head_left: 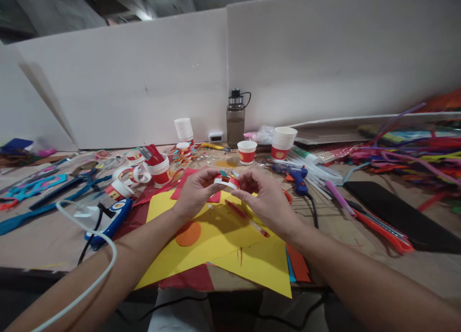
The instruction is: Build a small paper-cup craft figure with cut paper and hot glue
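Note:
Above the yellow paper sheets (216, 255), my left hand (194, 192) and my right hand (265, 200) hold a short red-and-white paper cup piece (226, 183) between them. Its pale rim faces me, and a small dark green bit shows at its top. Both thumbs press on its near side, while the far fingertips are partly hidden. Under my right hand lies a red pen (257, 226) with a clear barrel. An orange paper circle (188, 233) rests on the yellow paper below my left hand. Red paper (183, 181) shows behind that hand.
A blue glue gun (299, 178), stacked paper cups (283, 142) and a water bottle (236, 125) stand beyond my hands. Rightward are a red utility knife (382, 229) and a black slab (403, 212). A power strip (117, 217) with a white cable is left.

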`<state>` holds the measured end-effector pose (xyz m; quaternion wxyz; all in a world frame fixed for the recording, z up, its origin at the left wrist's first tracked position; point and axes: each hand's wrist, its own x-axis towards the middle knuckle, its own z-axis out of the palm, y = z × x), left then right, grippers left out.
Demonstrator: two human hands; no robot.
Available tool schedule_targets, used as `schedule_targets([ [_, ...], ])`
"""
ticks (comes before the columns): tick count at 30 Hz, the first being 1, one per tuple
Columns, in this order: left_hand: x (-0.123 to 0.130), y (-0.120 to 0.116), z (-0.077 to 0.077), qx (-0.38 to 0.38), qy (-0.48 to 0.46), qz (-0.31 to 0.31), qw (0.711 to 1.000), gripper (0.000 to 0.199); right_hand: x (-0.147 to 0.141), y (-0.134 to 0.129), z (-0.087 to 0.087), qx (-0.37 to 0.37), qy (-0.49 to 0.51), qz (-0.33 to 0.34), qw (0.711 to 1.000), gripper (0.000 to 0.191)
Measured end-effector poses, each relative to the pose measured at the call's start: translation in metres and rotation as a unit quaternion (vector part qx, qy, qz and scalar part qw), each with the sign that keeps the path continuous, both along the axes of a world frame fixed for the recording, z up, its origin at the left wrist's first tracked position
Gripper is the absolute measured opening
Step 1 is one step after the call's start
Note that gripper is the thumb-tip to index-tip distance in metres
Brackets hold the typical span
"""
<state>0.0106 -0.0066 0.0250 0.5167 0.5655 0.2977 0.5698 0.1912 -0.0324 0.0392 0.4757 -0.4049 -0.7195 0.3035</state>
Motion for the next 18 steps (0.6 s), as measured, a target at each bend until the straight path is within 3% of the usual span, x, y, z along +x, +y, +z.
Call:
schedule_targets([
  [10,-0.0012,0.0013,-0.0004,-0.009,-0.012,-0.018,1.000,0.026,0.0001,-0.0016,0.0018,-0.005,-0.013,0.004,1.000,0.013],
  [18,-0.0022,0.0005,-0.0031,0.014,0.020,0.034,0.999,0.028,0.0001,0.0019,-0.0043,-0.046,0.030,0.030,0.998,0.017],
])
